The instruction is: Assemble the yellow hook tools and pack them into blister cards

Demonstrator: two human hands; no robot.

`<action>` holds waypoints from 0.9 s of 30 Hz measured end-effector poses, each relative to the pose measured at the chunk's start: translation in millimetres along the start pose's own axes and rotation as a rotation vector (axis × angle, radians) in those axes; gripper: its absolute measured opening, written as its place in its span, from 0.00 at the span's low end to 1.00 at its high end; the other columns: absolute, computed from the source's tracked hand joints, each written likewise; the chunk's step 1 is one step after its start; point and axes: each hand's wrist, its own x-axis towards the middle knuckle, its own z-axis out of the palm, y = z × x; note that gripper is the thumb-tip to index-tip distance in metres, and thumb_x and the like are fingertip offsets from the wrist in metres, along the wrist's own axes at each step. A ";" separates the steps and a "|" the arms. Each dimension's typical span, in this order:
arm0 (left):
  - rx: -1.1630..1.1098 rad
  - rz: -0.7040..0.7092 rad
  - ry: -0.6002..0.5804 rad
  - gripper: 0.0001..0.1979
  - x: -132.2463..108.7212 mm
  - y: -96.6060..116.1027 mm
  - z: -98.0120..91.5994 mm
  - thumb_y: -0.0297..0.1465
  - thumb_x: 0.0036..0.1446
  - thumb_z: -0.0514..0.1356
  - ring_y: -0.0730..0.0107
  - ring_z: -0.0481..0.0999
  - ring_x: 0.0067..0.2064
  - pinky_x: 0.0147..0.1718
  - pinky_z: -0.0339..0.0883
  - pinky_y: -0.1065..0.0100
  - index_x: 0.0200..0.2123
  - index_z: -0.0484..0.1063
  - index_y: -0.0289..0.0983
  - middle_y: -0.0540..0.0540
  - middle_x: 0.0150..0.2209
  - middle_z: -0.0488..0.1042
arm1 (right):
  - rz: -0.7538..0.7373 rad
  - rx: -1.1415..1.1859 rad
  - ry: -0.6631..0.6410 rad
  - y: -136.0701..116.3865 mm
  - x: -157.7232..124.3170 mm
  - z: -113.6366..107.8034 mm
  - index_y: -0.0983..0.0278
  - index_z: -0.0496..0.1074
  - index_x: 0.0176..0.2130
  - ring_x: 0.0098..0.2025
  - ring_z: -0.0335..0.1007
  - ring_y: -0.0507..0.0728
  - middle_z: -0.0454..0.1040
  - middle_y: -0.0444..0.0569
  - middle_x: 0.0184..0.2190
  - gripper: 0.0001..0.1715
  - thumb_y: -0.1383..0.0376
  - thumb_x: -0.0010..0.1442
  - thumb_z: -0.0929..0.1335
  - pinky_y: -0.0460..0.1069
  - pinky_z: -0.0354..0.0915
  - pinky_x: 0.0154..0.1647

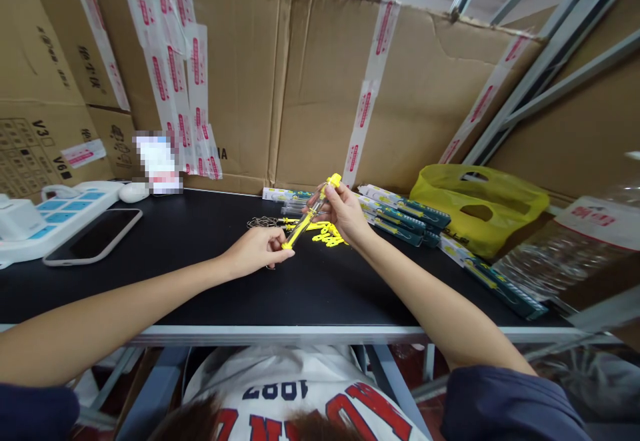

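Both my hands hold a slim yellow and clear pen-like tool point(306, 218) tilted above the black table point(200, 274). My left hand point(257, 251) pinches its lower yellow end. My right hand point(343, 211) grips the upper part near the yellow cap. Loose yellow parts point(327, 233) and thin wire rings point(263, 222) lie on the table just behind my hands.
Packaged tools in green and white cards point(407, 218) lie in a row to the right, by a yellow plastic bag point(480, 208) and clear bags point(550, 261). A phone point(93, 236), a white power strip point(60, 211) and a mouse point(134, 192) sit left. Taped cardboard walls point(300, 81) stand behind.
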 end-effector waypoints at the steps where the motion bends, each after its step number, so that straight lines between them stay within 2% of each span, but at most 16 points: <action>1: -0.003 0.000 0.009 0.14 -0.1 0.5 -0.2 0.41 0.52 0.62 0.74 0.73 0.21 0.22 0.66 0.73 0.29 0.65 0.36 0.52 0.23 0.71 | -0.002 -0.001 0.007 -0.4 -0.2 0.6 0.60 0.64 0.37 0.29 0.76 0.52 0.75 0.42 0.29 0.24 0.47 0.50 0.72 0.43 0.71 0.22; 9: 0.081 0.035 0.093 0.14 -2.7 8.0 -3.3 0.38 0.50 0.64 0.76 0.70 0.21 0.21 0.61 0.74 0.27 0.62 0.37 0.54 0.22 0.69 | -0.010 -0.008 0.083 -0.8 -0.4 2.8 0.59 0.63 0.36 0.29 0.77 0.53 0.75 0.43 0.28 0.25 0.46 0.48 0.72 0.43 0.70 0.20; 13: -0.022 -0.018 0.068 0.15 -1.3 8.0 -4.0 0.39 0.51 0.64 0.76 0.71 0.21 0.21 0.64 0.73 0.28 0.62 0.37 0.52 0.24 0.72 | 0.001 0.007 0.094 -0.7 0.6 2.5 0.60 0.63 0.36 0.29 0.76 0.52 0.74 0.42 0.27 0.26 0.47 0.47 0.73 0.42 0.68 0.19; 18: -0.053 -0.008 0.068 0.17 2.2 0.8 -3.2 0.41 0.49 0.65 0.75 0.71 0.21 0.22 0.65 0.72 0.32 0.64 0.36 0.53 0.25 0.72 | 0.022 0.011 0.121 -1.5 1.6 1.3 0.59 0.62 0.36 0.30 0.77 0.53 0.74 0.42 0.27 0.27 0.46 0.46 0.73 0.43 0.69 0.20; 21: -0.043 0.004 0.018 0.16 2.9 -0.6 -2.7 0.42 0.52 0.62 0.75 0.72 0.22 0.24 0.66 0.72 0.36 0.67 0.35 0.50 0.27 0.73 | 0.016 0.000 0.144 -1.4 3.1 -1.4 0.59 0.62 0.36 0.31 0.77 0.53 0.74 0.43 0.27 0.26 0.47 0.48 0.72 0.43 0.69 0.20; 24: -0.006 0.014 -0.011 0.15 2.5 1.5 -2.9 0.43 0.57 0.58 0.75 0.72 0.22 0.25 0.65 0.72 0.34 0.70 0.35 0.49 0.27 0.74 | 0.015 -0.009 0.152 -0.9 4.1 -2.9 0.59 0.62 0.36 0.31 0.77 0.54 0.74 0.43 0.28 0.25 0.47 0.49 0.71 0.43 0.69 0.21; 27: 0.062 0.011 0.034 0.15 1.3 4.8 -3.3 0.43 0.55 0.59 0.75 0.71 0.22 0.23 0.62 0.73 0.31 0.70 0.35 0.51 0.25 0.72 | 0.026 0.005 0.155 -0.6 3.6 -1.8 0.59 0.62 0.36 0.33 0.77 0.54 0.74 0.44 0.28 0.25 0.47 0.48 0.72 0.44 0.69 0.20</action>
